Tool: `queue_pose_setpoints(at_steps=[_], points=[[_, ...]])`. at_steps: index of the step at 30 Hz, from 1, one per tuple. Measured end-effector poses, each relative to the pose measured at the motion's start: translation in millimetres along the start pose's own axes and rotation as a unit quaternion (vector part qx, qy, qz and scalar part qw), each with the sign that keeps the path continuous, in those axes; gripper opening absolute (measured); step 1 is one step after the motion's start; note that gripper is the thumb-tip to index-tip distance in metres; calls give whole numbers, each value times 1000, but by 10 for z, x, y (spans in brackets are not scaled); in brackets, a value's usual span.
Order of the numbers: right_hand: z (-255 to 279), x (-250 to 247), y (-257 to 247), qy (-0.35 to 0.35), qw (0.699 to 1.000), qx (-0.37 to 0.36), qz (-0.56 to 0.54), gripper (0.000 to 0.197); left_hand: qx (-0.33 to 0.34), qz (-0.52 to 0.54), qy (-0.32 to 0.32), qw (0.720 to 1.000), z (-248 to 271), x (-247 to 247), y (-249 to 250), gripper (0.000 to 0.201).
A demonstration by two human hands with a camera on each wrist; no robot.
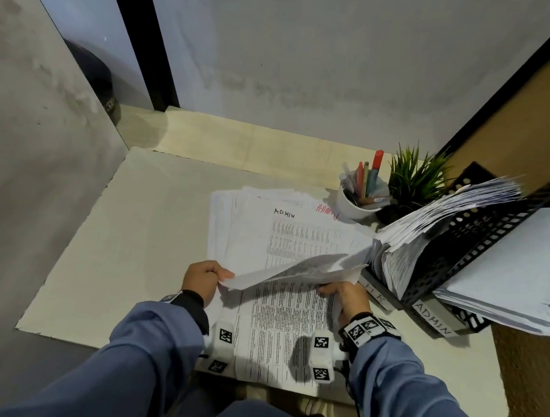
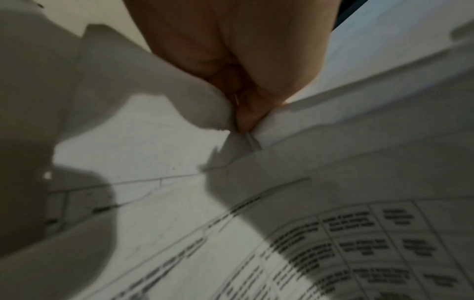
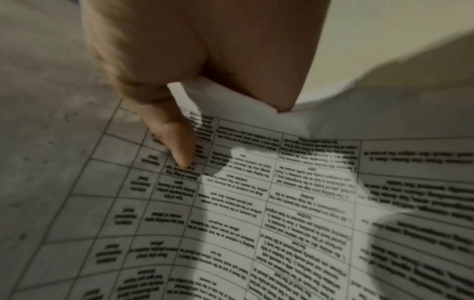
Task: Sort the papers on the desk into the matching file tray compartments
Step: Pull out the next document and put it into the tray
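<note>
Nearest: left hand [image 1: 203,280] and right hand [image 1: 347,295], each pinching one end of a lifted printed sheet [image 1: 297,272], which sags between them above a printed table page [image 1: 283,324] flat on the pale surface [image 1: 148,239]. Beyond: a fanned pile of papers [image 1: 254,226], the top ones handwritten "ADMIN" (one black, one red). Farther right: a black perforated file tray [image 1: 473,242], compartments labelled "HR" and "ADMIN", both holding stacked paper; behind it a white pen cup [image 1: 357,205] and a small green plant [image 1: 414,179].
</note>
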State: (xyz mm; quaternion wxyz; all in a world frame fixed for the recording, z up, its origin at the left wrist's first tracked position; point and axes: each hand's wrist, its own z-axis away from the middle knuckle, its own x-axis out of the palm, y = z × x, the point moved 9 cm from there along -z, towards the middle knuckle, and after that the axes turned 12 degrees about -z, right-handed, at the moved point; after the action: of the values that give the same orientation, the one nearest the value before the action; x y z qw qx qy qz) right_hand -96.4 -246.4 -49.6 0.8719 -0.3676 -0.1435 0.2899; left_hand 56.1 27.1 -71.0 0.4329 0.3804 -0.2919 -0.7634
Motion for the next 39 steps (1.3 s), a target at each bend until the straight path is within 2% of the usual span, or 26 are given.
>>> queue_pose_setpoints(at_steps=[2, 5, 7, 8, 10, 12, 13, 15, 17, 19, 21, 24, 26, 28, 30, 32, 34, 36, 37, 38, 39], points=[[20, 2, -57, 10, 1000, -15, -10, 19, -22, 14, -30, 999, -5, 80, -35, 61], [32, 108, -150, -3, 998, -52, -44, 37, -70, 30, -61, 995, 99, 109, 8, 37], [48, 205, -239, -12, 996, -76, -49, 42, -86, 129, -115, 981, 238, 180, 171, 33], [68, 256, -301, -17, 995, -88, -47, 39, -86, 196, -151, 965, 282, 229, 283, 39], [194, 381, -509, -35, 990, -123, -52, 28, -53, 260, -203, 943, 345, 261, 586, 43], [404, 490, -795, -54, 979, -187, -60, 18, 29, 179, -174, 968, 355, 189, 883, 25], [532, 529, -943, -60, 972, -220, -63, 14, 72, 125, -134, 980, 346, 116, 1002, 17], [767, 564, -1198, -72, 953, -284, -75, 11, 144, 69, -57, 986, 370, -8, 1238, 13], [943, 532, -1364, -69, 936, -336, -83, 14, 203, 46, -20, 978, 432, -82, 1426, 10], [1015, 485, -1373, -63, 928, -354, -94, 23, 206, 46, -15, 977, 420, -73, 1387, 21], [968, 469, -1202, -53, 941, -321, -94, 32, 166, 24, -26, 986, 352, 36, 1190, 26], [824, 491, -834, -32, 970, -230, -73, 35, 121, -21, -49, 991, 335, 237, 911, 20], [758, 490, -781, -18, 977, -205, -62, 29, 119, -12, -43, 992, 330, 275, 900, 10], [770, 488, -958, -11, 973, -229, -35, 22, 131, 7, -26, 991, 357, 218, 1052, 6], [870, 466, -1311, -20, 954, -301, -7, 14, 180, -3, 1, 984, 398, 138, 1348, 14], [969, 355, -1692, -12, 927, -375, 4, 10, 231, -4, 5, 973, 520, 65, 1742, 2], [969, 60, -2003, 83, 903, -421, 14, 32, 267, -22, 13, 963, 610, -2, 2114, 11], [843, -326, -2186, 240, 885, -391, 78, 64, 306, -58, 9, 950, 682, -10, 2455, 19], [690, -506, -2182, 294, 891, -328, 109, 80, 326, -68, -1, 943, 731, 18, 2612, 23], [497, -640, -2113, 314, 909, -248, 119, 95, 335, -73, -12, 939, 757, 69, 2744, 22], [328, -717, -2006, 304, 932, -170, 104, 105, 347, -90, -24, 933, 776, 141, 2867, 17]])
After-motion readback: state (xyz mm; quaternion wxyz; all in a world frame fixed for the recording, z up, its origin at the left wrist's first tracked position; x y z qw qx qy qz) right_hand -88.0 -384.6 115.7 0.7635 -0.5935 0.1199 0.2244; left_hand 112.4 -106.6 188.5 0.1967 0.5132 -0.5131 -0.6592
